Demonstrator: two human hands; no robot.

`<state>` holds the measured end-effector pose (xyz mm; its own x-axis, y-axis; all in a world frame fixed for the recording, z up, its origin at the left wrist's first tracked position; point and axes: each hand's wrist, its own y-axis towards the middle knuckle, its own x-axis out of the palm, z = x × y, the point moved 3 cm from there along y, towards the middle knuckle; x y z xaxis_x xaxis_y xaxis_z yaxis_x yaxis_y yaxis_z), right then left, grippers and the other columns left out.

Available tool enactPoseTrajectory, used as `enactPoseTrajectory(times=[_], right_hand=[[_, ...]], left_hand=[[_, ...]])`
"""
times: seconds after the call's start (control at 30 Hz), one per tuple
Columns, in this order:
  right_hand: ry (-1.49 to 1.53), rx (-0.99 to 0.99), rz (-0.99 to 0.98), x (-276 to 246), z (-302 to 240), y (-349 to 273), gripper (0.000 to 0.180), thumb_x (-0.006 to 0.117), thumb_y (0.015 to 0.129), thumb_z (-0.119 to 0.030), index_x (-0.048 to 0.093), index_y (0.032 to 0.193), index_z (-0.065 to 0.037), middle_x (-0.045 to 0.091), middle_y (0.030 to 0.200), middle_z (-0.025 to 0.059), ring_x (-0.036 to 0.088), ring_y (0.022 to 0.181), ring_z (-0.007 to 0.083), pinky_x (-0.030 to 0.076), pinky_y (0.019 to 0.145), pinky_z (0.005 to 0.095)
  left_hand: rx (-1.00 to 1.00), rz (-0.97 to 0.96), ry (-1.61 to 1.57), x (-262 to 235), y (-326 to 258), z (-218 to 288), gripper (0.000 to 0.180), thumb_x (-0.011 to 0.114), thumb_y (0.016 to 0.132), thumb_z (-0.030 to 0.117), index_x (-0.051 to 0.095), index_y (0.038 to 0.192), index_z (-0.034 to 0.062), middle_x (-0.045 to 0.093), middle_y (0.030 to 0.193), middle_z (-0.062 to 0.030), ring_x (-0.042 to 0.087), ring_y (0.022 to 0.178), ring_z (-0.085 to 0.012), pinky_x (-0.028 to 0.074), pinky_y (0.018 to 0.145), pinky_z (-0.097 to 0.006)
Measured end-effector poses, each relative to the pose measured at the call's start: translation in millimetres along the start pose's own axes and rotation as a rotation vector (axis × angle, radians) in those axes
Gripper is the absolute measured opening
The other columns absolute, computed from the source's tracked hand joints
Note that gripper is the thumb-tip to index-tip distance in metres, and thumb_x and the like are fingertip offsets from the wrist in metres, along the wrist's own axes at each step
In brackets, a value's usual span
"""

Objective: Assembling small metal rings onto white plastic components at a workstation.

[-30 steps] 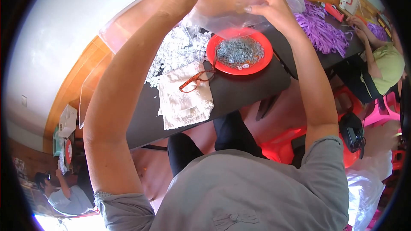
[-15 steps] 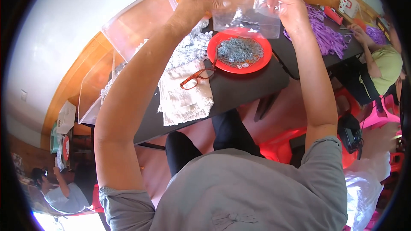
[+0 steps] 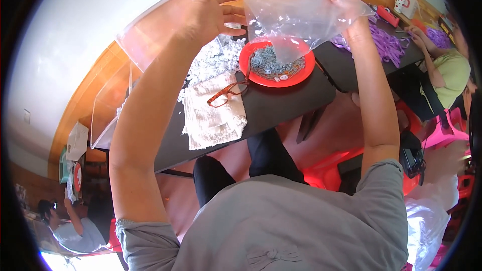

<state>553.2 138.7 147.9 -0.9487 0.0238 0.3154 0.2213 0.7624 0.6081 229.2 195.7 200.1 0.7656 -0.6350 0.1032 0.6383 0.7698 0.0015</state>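
The right hand [image 3: 346,1] is closed on the upper corner of a clear, crumpled plastic bag [image 3: 296,20], which hangs above a round red plastic plate [image 3: 256,73] heaped with small silvery metal pieces [image 3: 273,65]. The left hand [image 3: 213,12], at about nine o'clock from the bag, is spread open with its fingers [image 3: 233,10] just beside the bag's edge, holding nothing. The plate sits on a dark, matt tabletop [image 3: 281,103]. At eight o'clock from the plate lie brown-framed spectacles [image 3: 228,93] on a white knitted cloth [image 3: 211,115]; at ten o'clock is a pile of small white pieces [image 3: 216,57]. Clear plastic lidded boxes [image 3: 150,30] stand at the table's far edge, against a wooden wall band [image 3: 90,85] beneath a white wall [image 3: 75,15]. At three o'clock from the plate, purple strips [image 3: 384,45] lie before a seated person in a green top [image 3: 454,73]. Red plastic stools [image 3: 331,168] stand on the floor below the table.
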Motion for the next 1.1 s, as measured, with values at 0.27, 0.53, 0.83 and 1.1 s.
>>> enactPoseTrajectory(times=[0.27, 0.53, 0.83, 1.1], right_hand=[[0.045, 0.040, 0.109, 29.6, -22.5, 5.6, 0.018, 0.057, 0.089, -0.014, 0.063, 0.102, -0.005, 0.065, 0.103, 0.0088, 0.064, 0.090, 0.0205, 0.051, 0.077, 0.0343], [-0.110, 0.181, -0.002, 4.0, 34.7, 18.9, 0.036, 0.055, 0.092, -0.022, 0.053, 0.125, -0.007, 0.064, 0.115, 0.0090, 0.062, 0.102, 0.0219, 0.051, 0.080, 0.0388], [-0.200, 0.244, 0.218, 76.6, 40.4, 34.2, 0.035, 0.064, 0.081, -0.002, 0.061, 0.116, -0.005, 0.065, 0.099, 0.0111, 0.064, 0.077, 0.0179, 0.054, 0.068, 0.0309], [-0.268, 0.104, 0.309, 25.8, 158.8, 75.0, 0.021, 0.063, 0.079, 0.004, 0.063, 0.098, -0.003, 0.065, 0.079, 0.0075, 0.060, 0.057, 0.0140, 0.038, 0.042, 0.0253]], left_hand=[[0.079, 0.195, 0.696, 27.3, 19.1, -1.1, 0.025, 0.075, 0.078, 0.022, 0.070, 0.087, -0.0006, 0.067, 0.079, -0.0079, 0.059, 0.063, -0.0148, 0.050, 0.059, -0.030], [0.356, 0.310, 0.437, 22.1, 59.7, -16.4, 0.011, 0.078, 0.071, 0.004, 0.068, 0.070, -0.0008, 0.064, 0.064, -0.0054, 0.054, 0.051, -0.0116, 0.044, 0.048, -0.027], [0.401, 0.591, 0.764, -35.7, 97.6, -34.7, 0.015, 0.080, 0.069, 0.012, 0.069, 0.072, 0.0020, 0.064, 0.064, -0.0063, 0.058, 0.058, -0.0148, 0.048, 0.055, -0.031], [-0.351, 0.429, 0.811, -82.9, 83.1, -107.4, 0.024, 0.071, 0.081, 0.019, 0.066, 0.094, 0.0003, 0.064, 0.076, -0.0136, 0.063, 0.056, -0.0233, 0.053, 0.041, -0.037]])
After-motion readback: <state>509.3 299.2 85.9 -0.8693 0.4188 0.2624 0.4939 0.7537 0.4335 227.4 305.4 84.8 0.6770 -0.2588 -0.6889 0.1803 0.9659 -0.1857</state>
